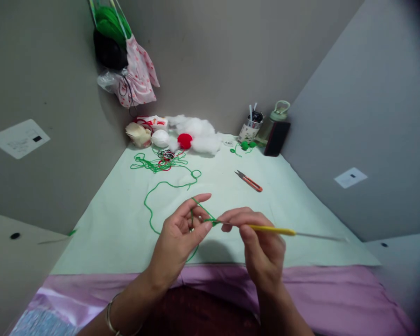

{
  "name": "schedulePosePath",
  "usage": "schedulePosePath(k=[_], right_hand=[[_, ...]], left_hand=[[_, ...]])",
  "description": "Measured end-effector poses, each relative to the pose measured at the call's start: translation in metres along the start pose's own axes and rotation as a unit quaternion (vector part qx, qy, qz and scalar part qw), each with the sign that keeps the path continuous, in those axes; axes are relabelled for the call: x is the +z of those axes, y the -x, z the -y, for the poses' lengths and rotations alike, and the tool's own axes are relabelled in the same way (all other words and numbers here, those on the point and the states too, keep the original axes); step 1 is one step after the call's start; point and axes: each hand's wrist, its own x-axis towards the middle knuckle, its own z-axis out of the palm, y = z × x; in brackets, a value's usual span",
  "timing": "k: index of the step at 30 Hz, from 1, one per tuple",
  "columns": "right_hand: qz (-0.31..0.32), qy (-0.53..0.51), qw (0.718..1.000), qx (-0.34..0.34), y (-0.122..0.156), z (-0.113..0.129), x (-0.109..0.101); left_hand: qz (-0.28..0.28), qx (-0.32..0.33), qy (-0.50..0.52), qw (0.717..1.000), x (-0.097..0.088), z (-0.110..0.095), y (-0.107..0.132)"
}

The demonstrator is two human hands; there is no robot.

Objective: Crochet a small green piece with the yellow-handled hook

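Observation:
My left hand (180, 233) pinches a small piece of green crochet work (213, 222) between thumb and fingers. Green yarn (149, 210) passes over its raised index finger and trails back across the table. In my right hand (262, 238) is a crochet hook (276, 230) with a yellow handle and metal at both ends. The hook's left tip meets the green piece at the left fingertips; the exact stitch is too small to make out. Beyond the hands lie orange-handled thread snips (249, 180).
A loose tangle of green yarn (157, 162) lies at the back left. Behind it are a white ball (160, 138), a red ball (185, 141) and white stuffing (203, 135). A pen cup (250, 128), bottle (266, 128) and phone (277, 138) stand back right. Partition walls enclose the table.

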Motion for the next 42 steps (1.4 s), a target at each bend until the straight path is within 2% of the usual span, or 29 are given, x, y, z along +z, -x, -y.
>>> schedulePosePath(k=[4, 12, 17, 19, 21, 23, 26, 28, 31, 34, 36, 38, 42], right_hand=[[0.019, 0.071, 0.996, -0.046, 0.005, 0.002, 0.0], [0.024, 0.097, 0.993, -0.067, 0.006, -0.001, 0.003], [0.007, 0.05, 0.998, -0.045, 0.002, 0.0, 0.003], [0.022, 0.072, 0.996, -0.057, -0.001, 0.001, 0.002], [0.046, 0.14, 0.984, -0.097, 0.0, 0.0, 0.004], [0.046, 0.238, 0.957, -0.16, 0.004, -0.004, 0.007], [0.014, 0.338, 0.913, -0.227, 0.012, -0.009, 0.012], [-0.006, 0.317, 0.927, -0.201, 0.015, -0.01, 0.013], [-0.049, 0.168, 0.98, -0.095, 0.011, -0.005, 0.012], [-0.098, -0.016, 0.995, -0.011, 0.003, -0.001, 0.011], [-0.09, -0.09, 0.991, 0.031, -0.001, -0.001, 0.013], [-0.066, -0.104, 0.991, 0.054, -0.003, -0.003, 0.015], [-0.056, -0.041, 0.996, 0.049, -0.001, -0.006, 0.02]], left_hand=[[-0.02, 0.019, -0.056, 0.998, 0.001, -0.005, 0.0], [-0.034, 0.031, -0.093, 0.995, 0.0, -0.004, 0.0], [-0.029, 0.031, -0.089, 0.995, -0.001, -0.004, -0.002], [-0.035, 0.046, -0.098, 0.993, 0.0, -0.004, 0.0], [-0.05, 0.068, -0.11, 0.99, 0.002, -0.002, 0.003], [-0.061, 0.078, -0.099, 0.99, 0.004, 0.0, 0.006], [-0.03, 0.017, 0.01, 0.999, 0.007, -0.001, 0.007], [0.023, -0.062, 0.114, 0.991, 0.007, -0.003, 0.005], [0.061, -0.127, 0.21, 0.967, 0.003, -0.007, -0.001], [0.04, -0.103, 0.213, 0.971, -0.001, -0.006, -0.004], [0.031, -0.079, 0.181, 0.98, -0.001, -0.004, -0.002], [0.032, -0.057, 0.147, 0.987, 0.001, -0.001, -0.001], [0.031, -0.015, 0.105, 0.994, 0.005, 0.004, 0.0]])
